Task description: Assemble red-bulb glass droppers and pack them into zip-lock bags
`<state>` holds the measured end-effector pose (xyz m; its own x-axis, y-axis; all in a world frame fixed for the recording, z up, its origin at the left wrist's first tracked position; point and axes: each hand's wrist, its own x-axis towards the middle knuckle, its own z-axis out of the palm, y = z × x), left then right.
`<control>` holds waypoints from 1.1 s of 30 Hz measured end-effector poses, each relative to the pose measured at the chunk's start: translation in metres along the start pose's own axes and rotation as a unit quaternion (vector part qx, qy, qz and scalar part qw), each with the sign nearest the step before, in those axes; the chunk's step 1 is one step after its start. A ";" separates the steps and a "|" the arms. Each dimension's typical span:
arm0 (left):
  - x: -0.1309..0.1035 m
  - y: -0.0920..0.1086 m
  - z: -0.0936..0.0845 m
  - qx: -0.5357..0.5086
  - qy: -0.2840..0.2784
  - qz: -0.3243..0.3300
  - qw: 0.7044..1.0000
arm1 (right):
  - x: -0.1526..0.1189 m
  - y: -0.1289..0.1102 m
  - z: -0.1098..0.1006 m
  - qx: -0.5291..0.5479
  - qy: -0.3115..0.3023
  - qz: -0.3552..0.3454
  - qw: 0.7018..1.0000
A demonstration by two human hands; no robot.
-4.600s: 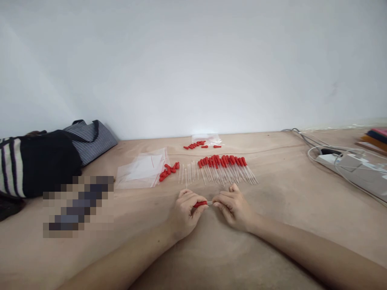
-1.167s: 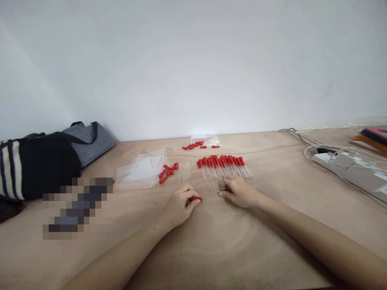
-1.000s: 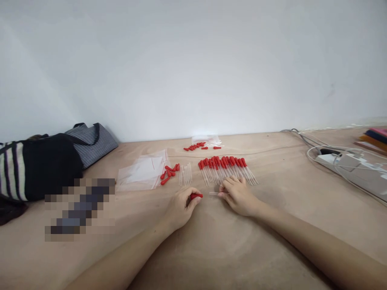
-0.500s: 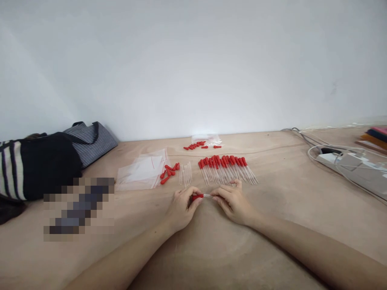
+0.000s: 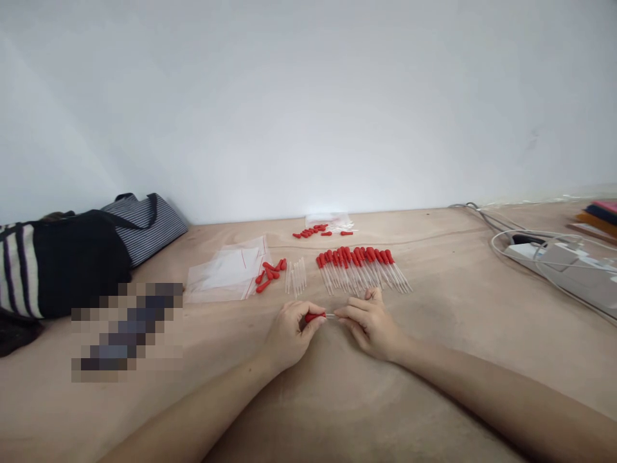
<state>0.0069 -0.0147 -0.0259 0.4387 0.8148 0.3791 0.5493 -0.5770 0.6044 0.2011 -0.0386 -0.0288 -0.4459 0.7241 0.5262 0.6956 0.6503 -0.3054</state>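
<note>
Between thumb and fingers, my left hand pinches a red rubber bulb. My right hand grips a clear dropper tube, whose end meets the bulb; the rest of the tube is hidden by the fingers. Just beyond the hands lies a row of droppers with red bulbs on their tops. Several bare clear tubes lie to the left of that row. Beside them is a small heap of loose red bulbs.
Clear plastic bags lie left of the loose bulbs. More red bulbs and a small bag are near the wall. A dark bag stands at left; a power strip with cables is at right.
The gap between my hands has narrowed slightly, and less of the tube shows between them. Both hands keep their grip. The things on the table lie as before.
</note>
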 end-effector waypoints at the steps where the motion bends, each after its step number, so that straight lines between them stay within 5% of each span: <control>1: 0.000 0.000 0.000 -0.006 0.000 0.003 1.000 | -0.001 0.000 0.000 -0.008 0.002 -0.008 1.000; 25: 0.000 -0.003 0.004 -0.073 -0.010 0.040 0.996 | 0.010 -0.003 -0.004 0.089 -0.072 -0.003 0.993; 33: 0.004 -0.009 -0.002 -0.107 -0.033 -0.032 0.993 | 0.014 0.004 -0.017 0.088 -0.085 -0.003 0.992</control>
<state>0.0022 -0.0063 -0.0291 0.4570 0.8401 0.2921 0.4177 -0.4927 0.7634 0.2073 -0.0302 -0.0090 -0.5485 0.7387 0.3916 0.5898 0.6739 -0.4450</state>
